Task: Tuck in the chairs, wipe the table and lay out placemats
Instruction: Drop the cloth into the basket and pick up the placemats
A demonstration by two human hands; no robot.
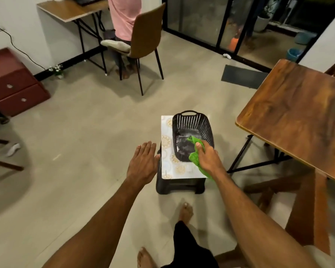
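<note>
My right hand (pixel 207 157) is shut on a green cloth (pixel 194 156) at the near rim of a black plastic basket (pixel 193 122). The basket stands on white placemats with gold patterns (pixel 168 151), which lie on a low black stool (pixel 179 186). My left hand (pixel 143 161) hovers flat with fingers spread, just left of the stool and holding nothing. The wooden table (pixel 298 113) fills the right side, its top bare. A wooden bench (pixel 306 206) sits partly under the table's near end.
A person in a pink shirt sits on a brown chair (pixel 145 41) at a wall desk (pixel 70 10) at the back. A dark red drawer unit (pixel 14 84) stands on the left. A grey mat (pixel 242 76) lies before glass doors. My bare feet are below.
</note>
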